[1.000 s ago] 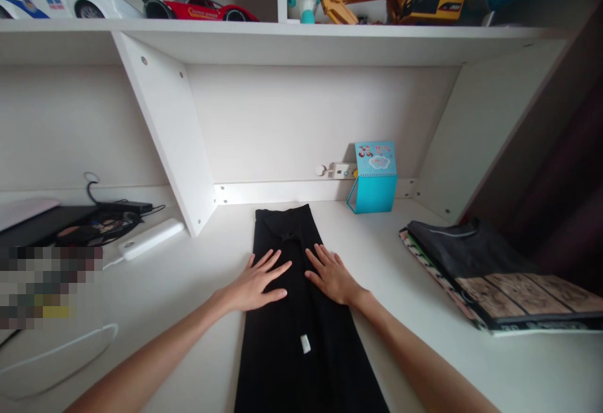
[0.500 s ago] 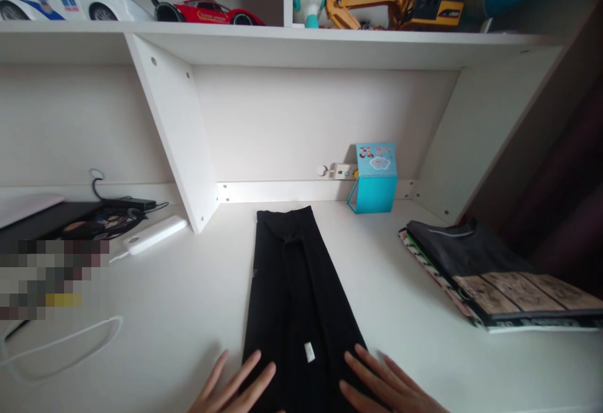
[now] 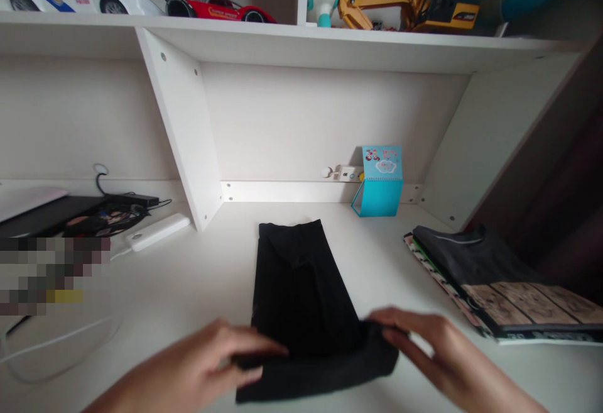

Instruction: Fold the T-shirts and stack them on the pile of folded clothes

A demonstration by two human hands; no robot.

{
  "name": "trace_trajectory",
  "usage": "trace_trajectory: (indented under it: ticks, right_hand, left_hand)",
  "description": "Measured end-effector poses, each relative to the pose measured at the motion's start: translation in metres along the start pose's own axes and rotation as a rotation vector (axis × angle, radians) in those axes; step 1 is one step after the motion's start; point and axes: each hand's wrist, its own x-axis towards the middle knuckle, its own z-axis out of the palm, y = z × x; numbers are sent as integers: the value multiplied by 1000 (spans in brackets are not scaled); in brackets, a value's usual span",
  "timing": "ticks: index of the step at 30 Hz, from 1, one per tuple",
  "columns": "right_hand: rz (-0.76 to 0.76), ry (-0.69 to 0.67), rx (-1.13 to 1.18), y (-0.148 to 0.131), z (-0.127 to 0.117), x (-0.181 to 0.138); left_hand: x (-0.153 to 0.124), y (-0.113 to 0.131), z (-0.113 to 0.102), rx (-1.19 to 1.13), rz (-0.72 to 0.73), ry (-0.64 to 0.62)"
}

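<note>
A black garment, dark and narrow like a pair of trousers, lies lengthwise on the white desk with its near end lifted and folded up. My left hand pinches the left side of that raised edge, fingers over the top and thumb below. At the right corner, my right hand grips the cloth between thumb and fingers. The far end of the garment lies flat on the desk. Both hands are a little blurred.
A stack of folded clothes lies at the right. A blue desk calendar stands at the back by a socket strip. At the left are a white power strip and cables. Toy vehicles line the shelf above.
Both hands lay flat and spread on the garment; now they hold its near edge, which has come up and folded away from me. The white label is now covered. The view has shifted slightly.
</note>
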Motion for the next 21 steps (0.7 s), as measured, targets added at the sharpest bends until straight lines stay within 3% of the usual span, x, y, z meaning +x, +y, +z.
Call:
trace_trajectory:
  ticks: [1, 3, 5, 8, 10, 13, 21]
  right_hand:
    - [21, 14, 15, 3, -10, 32]
    - [7, 39, 35, 16, -20, 101]
    - [159, 58, -40, 36, -13, 165]
    - [270, 32, -85, 67, 17, 228]
    - [319, -20, -95, 85, 40, 247]
    - [363, -50, -115, 104, 64, 255]
    - [419, -50, -150, 131, 72, 269]
  left_hand:
    - [18, 1, -17, -25, -46, 76]
    - [66, -10, -51, -143, -1, 145]
    - [117, -34, -76, -217, 34, 220]
    - [176, -83, -91, -278, -212, 296]
    - [196, -113, -86, -256, -314, 301]
    - [205, -142, -76, -217, -330, 309]
    - [216, -160, -78, -139, -366, 316]
